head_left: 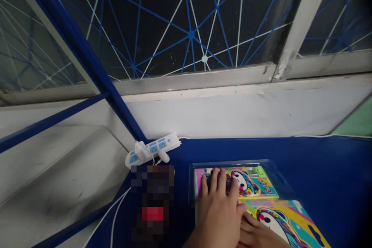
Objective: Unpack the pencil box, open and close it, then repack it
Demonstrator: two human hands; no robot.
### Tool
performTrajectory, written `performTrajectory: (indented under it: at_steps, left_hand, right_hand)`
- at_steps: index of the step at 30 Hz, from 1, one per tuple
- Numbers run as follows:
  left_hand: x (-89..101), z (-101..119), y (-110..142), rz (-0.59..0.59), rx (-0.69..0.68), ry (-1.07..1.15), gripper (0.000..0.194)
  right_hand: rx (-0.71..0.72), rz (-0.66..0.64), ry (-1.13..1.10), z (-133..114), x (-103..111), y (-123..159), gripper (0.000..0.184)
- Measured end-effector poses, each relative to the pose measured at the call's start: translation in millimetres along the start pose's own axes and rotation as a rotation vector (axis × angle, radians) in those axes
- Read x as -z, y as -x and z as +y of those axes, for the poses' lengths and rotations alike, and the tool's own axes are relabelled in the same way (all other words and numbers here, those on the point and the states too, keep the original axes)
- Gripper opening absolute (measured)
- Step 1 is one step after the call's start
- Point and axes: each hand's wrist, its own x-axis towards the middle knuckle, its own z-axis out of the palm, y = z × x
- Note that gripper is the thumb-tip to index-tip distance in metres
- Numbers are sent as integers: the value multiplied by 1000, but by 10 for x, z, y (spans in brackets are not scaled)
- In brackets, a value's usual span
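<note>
My left hand [219, 209] lies palm down with fingers spread on a bright cartoon-printed box or notebook [263, 188]. The print shows a white cartoon face and the word "SPORT". This printed thing sits in a clear plastic tray-like blister [280, 180] on the blue surface. Just below and to the right, my right hand [258, 230] rests at the left edge of a larger printed backing card [290, 217] with a slot cut at its right. Its fingers stretch leftward, and their tips are partly hidden beside my left thumb.
A white power strip [152, 149] with plugged-in chargers lies at the back left of the blue tabletop [328, 166]. White cables [116, 209] run down the left side. A pixelated dark object [154, 193] sits left of my hands. Blue metal bars [116, 100] stand at the left.
</note>
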Motion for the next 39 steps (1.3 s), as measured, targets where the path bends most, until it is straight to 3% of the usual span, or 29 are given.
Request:
performTrajectory:
  at_steps: [5, 7, 9, 12, 15, 19, 25, 39]
  left_hand:
    - [116, -75, -32, 84, -75, 21, 34]
    - [170, -149, -57, 118, -107, 77, 30]
    - [212, -223, -87, 148, -105, 127, 33]
    - [242, -305, -124, 170, -102, 150, 41]
    - [235, -346, -137, 170, -125, 153, 46]
    - [207, -370, -139, 180, -138, 145, 50]
    - [178, -381, -141, 187, -145, 108, 57]
    - [221, -337, -89, 235, -161, -1, 52]
  right_hand:
    - [-182, 34, -29, -106, 348, -24, 25]
    - [-225, 93, -6, -83, 478, 31, 27]
    - [-354, 132, 45, 15, 565, 106, 25]
    - [-637, 42, 122, 295, 626, 226, 26]
    - [-773, -112, 102, 613, 666, 310, 44]
    - [-806, -250, 10, 867, 711, 294, 58]
    - [-842, -281, 7, 959, 617, 232, 48]
    - [-884, -175, 79, 1002, 499, 281, 63]
